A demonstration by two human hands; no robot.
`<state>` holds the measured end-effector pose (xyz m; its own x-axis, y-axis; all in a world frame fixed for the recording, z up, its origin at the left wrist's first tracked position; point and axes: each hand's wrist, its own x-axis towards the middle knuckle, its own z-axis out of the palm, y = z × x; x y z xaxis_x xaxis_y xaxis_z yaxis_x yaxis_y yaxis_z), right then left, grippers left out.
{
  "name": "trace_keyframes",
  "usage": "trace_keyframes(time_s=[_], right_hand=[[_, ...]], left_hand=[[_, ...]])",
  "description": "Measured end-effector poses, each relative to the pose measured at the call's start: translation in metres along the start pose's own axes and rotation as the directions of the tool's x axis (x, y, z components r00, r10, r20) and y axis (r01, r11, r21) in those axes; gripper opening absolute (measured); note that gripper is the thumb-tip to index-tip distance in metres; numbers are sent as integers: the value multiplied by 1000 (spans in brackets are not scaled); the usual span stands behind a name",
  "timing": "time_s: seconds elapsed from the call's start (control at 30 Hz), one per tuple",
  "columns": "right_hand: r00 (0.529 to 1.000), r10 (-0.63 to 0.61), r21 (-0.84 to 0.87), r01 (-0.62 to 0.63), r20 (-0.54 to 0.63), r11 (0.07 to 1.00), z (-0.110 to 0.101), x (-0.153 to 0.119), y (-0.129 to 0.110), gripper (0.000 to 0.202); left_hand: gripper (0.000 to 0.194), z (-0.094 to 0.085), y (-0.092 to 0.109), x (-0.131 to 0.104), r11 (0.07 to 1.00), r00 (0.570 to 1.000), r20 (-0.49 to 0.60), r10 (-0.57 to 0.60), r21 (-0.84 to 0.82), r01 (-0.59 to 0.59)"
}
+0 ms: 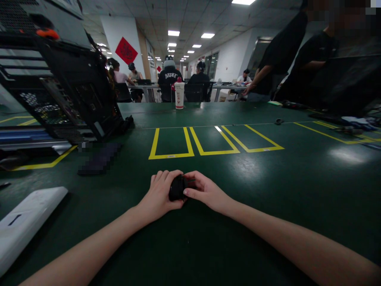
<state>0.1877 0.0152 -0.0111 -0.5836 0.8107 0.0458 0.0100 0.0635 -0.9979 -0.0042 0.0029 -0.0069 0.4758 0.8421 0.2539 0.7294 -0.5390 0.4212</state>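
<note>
A small, glossy black block-shaped object (176, 188) is between my two hands, low over the green table (268, 186) or resting on it; I cannot tell which. My left hand (163, 189) wraps round its left side, thumb below and fingers over the top. From the right, my right hand (205, 190) pinches its right edge between thumb and fingertips. Fingers cover parts of the object, so its exact kind does not show.
Yellow tape frames (171, 156) mark the table ahead. To the left stand an open black computer case (77, 91) and a white device (26, 222). A white cup (179, 95) is at the far edge. People in dark shirts (279, 51) stand at the right.
</note>
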Motion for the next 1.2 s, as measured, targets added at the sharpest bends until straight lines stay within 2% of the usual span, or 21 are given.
trace_keyframes(time_s=[0.1, 0.27, 0.37, 0.6, 0.77, 0.9, 1.1, 1.2], right_hand=[[999, -40, 24, 39, 35, 999, -1, 0, 2, 38], [999, -32, 35, 33, -21, 999, 0, 1, 4, 25], [999, -12, 17, 12, -36, 1000, 1, 2, 3, 33], [998, -38, 22, 37, 53, 999, 0, -2, -2, 38], [999, -50, 46, 50, -7, 998, 2, -2, 0, 24], [999, -21, -8, 21, -46, 1000, 4, -1, -3, 30], [999, -13, -15, 14, 40, 1000, 3, -5, -7, 37], [999, -30, 8, 30, 12, 1000, 4, -5, -5, 29]], left_hand=[[56, 1, -1, 0, 1000, 1000, -3, -7, 6, 7], [53, 0, 0, 0, 1000, 1000, -8, 9, 7, -9], [53, 0, 0, 1, 1000, 1000, -9, 5, 13, -5], [57, 0, -1, 0, 1000, 1000, 0, -4, 21, 4], [54, 0, 0, 1, 1000, 1000, 0, -5, 20, 5], [53, -1, 1, 1, 1000, 1000, -7, 1, 5, -1], [55, -1, 0, 0, 1000, 1000, -3, -5, 4, 5], [56, 0, -1, 0, 1000, 1000, -15, 1, 3, -1]])
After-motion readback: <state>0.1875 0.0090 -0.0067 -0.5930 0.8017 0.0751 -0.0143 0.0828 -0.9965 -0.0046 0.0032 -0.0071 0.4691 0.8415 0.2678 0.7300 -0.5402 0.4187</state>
